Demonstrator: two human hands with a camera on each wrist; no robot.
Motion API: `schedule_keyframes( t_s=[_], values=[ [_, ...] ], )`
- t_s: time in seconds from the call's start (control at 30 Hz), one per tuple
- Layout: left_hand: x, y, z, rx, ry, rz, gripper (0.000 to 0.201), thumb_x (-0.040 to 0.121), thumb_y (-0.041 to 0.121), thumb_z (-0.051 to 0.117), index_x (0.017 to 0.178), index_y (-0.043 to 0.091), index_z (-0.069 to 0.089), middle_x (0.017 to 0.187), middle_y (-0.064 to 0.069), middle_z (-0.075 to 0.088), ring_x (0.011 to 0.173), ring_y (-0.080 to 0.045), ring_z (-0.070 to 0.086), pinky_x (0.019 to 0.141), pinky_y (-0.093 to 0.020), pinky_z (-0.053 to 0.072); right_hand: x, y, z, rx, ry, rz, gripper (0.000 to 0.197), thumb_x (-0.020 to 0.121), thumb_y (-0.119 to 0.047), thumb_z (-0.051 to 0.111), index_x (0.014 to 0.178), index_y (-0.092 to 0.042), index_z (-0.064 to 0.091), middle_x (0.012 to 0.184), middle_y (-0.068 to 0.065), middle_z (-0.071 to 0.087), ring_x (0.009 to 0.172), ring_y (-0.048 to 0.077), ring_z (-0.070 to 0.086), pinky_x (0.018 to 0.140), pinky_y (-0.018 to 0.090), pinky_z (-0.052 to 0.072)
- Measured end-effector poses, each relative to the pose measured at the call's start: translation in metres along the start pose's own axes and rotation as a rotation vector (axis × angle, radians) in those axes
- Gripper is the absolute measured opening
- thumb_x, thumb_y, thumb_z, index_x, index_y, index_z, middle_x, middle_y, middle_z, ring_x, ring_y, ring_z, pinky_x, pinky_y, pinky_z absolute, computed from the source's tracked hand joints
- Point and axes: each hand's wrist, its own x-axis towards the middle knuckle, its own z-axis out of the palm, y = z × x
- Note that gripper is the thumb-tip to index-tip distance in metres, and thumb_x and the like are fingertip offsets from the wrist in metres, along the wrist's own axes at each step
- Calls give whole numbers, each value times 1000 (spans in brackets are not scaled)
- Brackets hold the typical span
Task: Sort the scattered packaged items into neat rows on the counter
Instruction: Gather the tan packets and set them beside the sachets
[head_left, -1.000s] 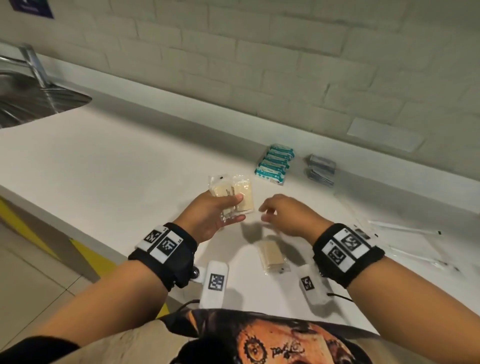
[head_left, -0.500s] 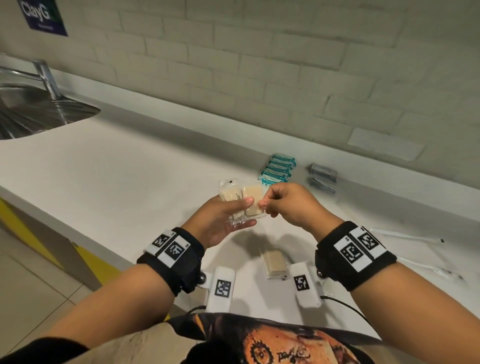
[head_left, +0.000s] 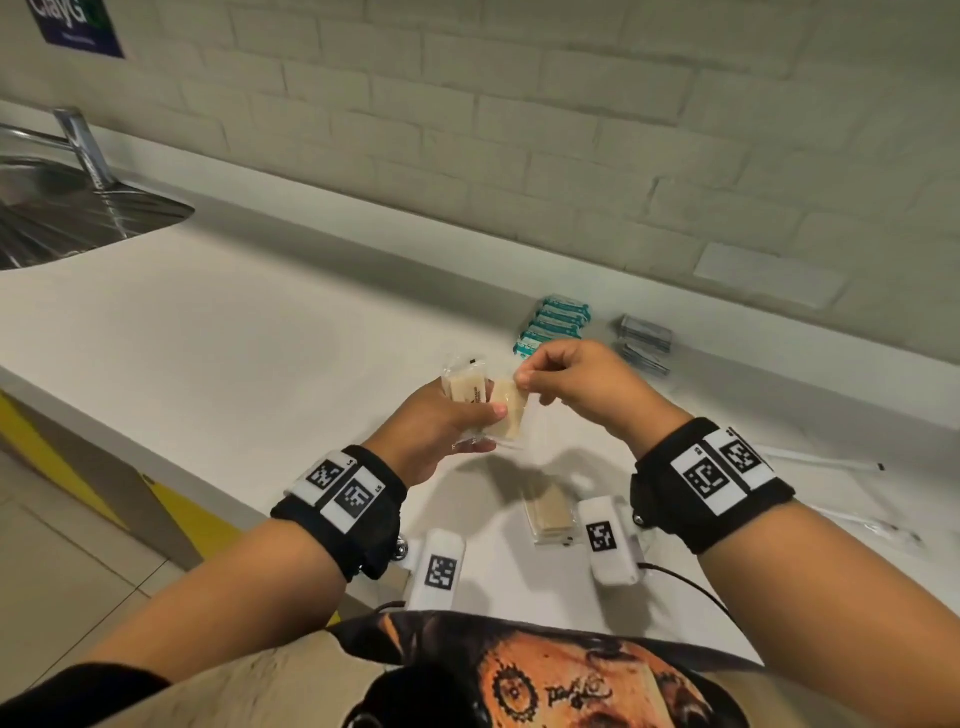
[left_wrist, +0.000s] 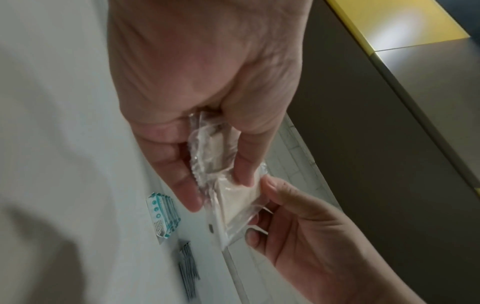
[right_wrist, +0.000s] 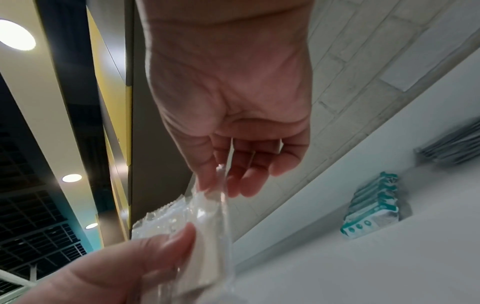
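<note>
Clear-wrapped packets (head_left: 465, 387) sit clamped in your left hand (head_left: 441, 426) while your right hand (head_left: 571, 384) pinches one wrapper (head_left: 506, 410) corner: slippery film may slide free onto the surface (head_left: 260, 353).

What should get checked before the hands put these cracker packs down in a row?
1. Left hand grips the two clear cracker packs: ok.
2. Right hand pinches the top edge of the nearer pack: ok.
3. Packs lifted off the counter: ok.
4. Bare counter left of the teal packets for a new row: ok.
5. Teal packets and grey packets already sit in neat rows: ok.
6. Every cracker pack gathered: not ok, one cracker pack lies on the counter near the person.
</note>
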Motion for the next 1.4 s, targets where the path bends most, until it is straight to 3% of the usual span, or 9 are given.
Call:
schedule_keyframes(
  t_s=[0.2,0.3,0.4,0.53,0.77,1.0,1.13,1.27,1.4],
  values=[
    [-2,-4,-2,-35,-18,-51,17,86,4,65,101,12,61,88,-6,65,81,-20,67,77,-35,56,7,-2,-3,-621,38,-35,13,91,-14,54,88,-6,64,78,6,59,70,15,51,59,27,37],
    [-2,-2,-8,-173,10,-97,25,93,2,51,117,7,51,100,-13,66,90,-28,68,76,-40,58,9,14,-2,-650,-53,50,15,93,-11,45,87,-9,59,77,2,56,75,20,51,63,31,39],
    [-2,-1,-15,-266,-5,-146,37,92,-3,38,127,6,46,116,-19,67,106,-37,65,94,-51,50,4,41,7,-755,-238,123,14,96,-18,46,91,-16,59,84,-4,56,80,17,53,71,29,42],
    [-2,-6,-16,-107,37,-133,29,93,3,50,120,8,59,115,-12,70,114,-38,61,106,-55,37,-1,62,17,-838,-255,144,13,93,-29,55,102,-23,62,104,-5,63,94,17,57,82,30,43],
    [1,-2,-7,-177,35,-64,27,92,5,57,118,6,60,107,-14,68,101,-30,65,86,-39,54,1,12,14,-69,-20,66,16,82,-22,73,87,-7,71,74,-2,70,65,11,58,66,25,48],
    [3,8,-5,-201,11,-58,30,97,31,51,112,8,63,106,-13,70,93,-28,69,84,-38,57,4,9,9,-124,58,20,18,87,-16,67,70,-19,60,69,-3,62,65,13,53,64,28,44],
    [6,11,-4,-224,57,-215,49,95,52,44,94,5,57,86,-19,70,73,-28,71,68,-34,59,-1,3,1,-509,139,-326,11,93,-19,57,82,-21,56,80,-13,52,77,11,48,72,27,38],
    [6,14,0,-284,-21,-175,20,91,24,62,101,6,63,86,-12,70,70,-20,70,70,-29,60,-3,6,-3,-751,131,-547,5,88,-16,61,86,-21,64,90,-6,57,90,18,54,78,30,33],
    [11,13,-2,-273,-11,0,27,86,3,63,112,9,60,96,-9,69,83,-21,69,75,-32,58,-4,4,-1,-211,156,-200,16,87,-28,67,102,-24,66,96,-10,60,83,7,59,71,17,42]
  ],
)
